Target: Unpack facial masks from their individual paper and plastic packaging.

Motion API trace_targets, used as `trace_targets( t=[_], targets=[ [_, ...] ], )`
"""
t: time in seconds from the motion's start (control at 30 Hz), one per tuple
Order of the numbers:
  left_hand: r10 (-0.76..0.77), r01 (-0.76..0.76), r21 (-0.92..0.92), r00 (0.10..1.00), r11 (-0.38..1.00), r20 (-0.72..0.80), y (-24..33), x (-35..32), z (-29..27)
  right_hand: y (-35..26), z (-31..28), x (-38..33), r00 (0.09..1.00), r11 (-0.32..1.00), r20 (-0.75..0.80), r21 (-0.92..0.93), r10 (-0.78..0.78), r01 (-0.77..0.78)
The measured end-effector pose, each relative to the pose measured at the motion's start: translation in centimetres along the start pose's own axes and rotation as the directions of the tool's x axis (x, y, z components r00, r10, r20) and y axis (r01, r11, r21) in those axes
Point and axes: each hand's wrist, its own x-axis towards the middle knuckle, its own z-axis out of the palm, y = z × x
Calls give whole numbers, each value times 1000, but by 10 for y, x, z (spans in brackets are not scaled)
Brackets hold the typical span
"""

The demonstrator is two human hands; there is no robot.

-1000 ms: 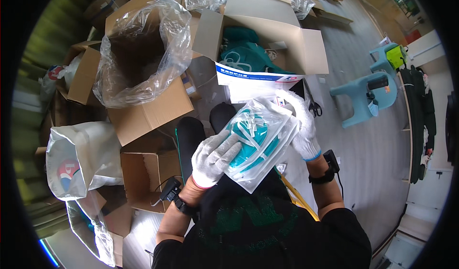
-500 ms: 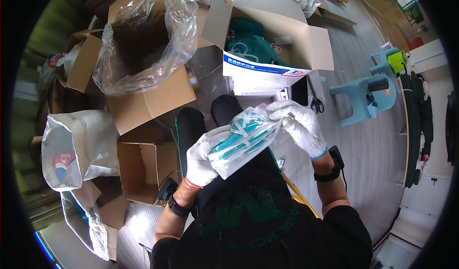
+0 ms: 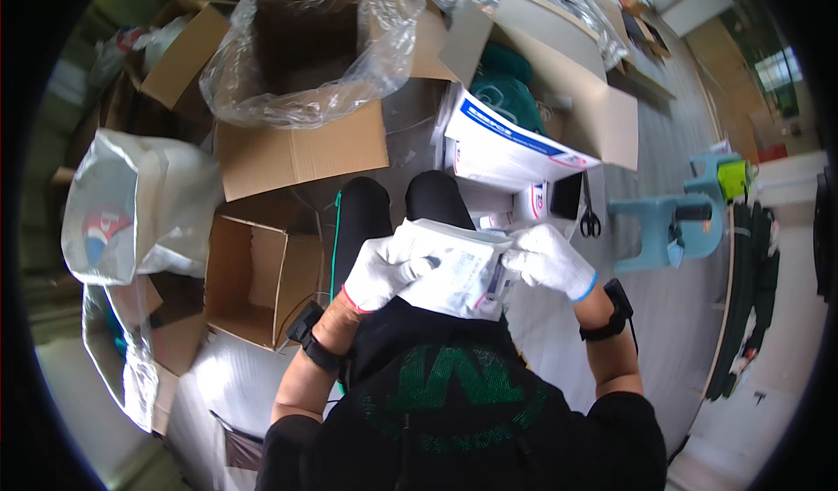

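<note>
A white plastic packet [image 3: 458,268] with a printed face is held over my lap, its printed side up. My left hand [image 3: 377,273], in a white knit glove, grips its left edge with the thumb on top. The gloved right hand [image 3: 550,262] pinches the packet's right end. What is inside the packet is hidden now. Just beyond stands an open white box [image 3: 497,155] with a blue stripe, holding teal fabric pieces [image 3: 506,76] with white straps.
A large carton [image 3: 301,159] lined with clear plastic stands ahead left. A smaller open carton [image 3: 240,273] and a white sack [image 3: 166,212] are at the left. Black scissors [image 3: 590,220] lie beside a dark flat object [image 3: 567,196]; a light-blue stool [image 3: 650,229] stands right.
The packet has been turned over: its clear side with teal folded pieces showed before, its printed side now. Both hands still hold it. The view has shifted slightly.
</note>
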Motion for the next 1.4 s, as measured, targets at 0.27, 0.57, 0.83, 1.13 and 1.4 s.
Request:
trace_targets(
  t=[0.27,0.57,0.83,1.13,1.4],
  targets=[
    [-153,-51,-693,961,719,-229,-42,17,-37,68,-32,45,507,750,-791,95,-343,654],
    [28,-172,-224,845,959,-533,-15,2,-38,58,-21,53,867,444,-126,-888,-483,118],
    [706,-442,880,679,176,200,55,17,50,8,9,6,747,369,-23,-879,-664,301],
    [330,-368,930,880,17,342,-50,28,103,85,28,-18,793,867,-403,-402,-456,294],
    [111,-306,937,951,170,290,-29,38,121,136,47,-5,870,985,-471,14,-145,171]
  ],
)
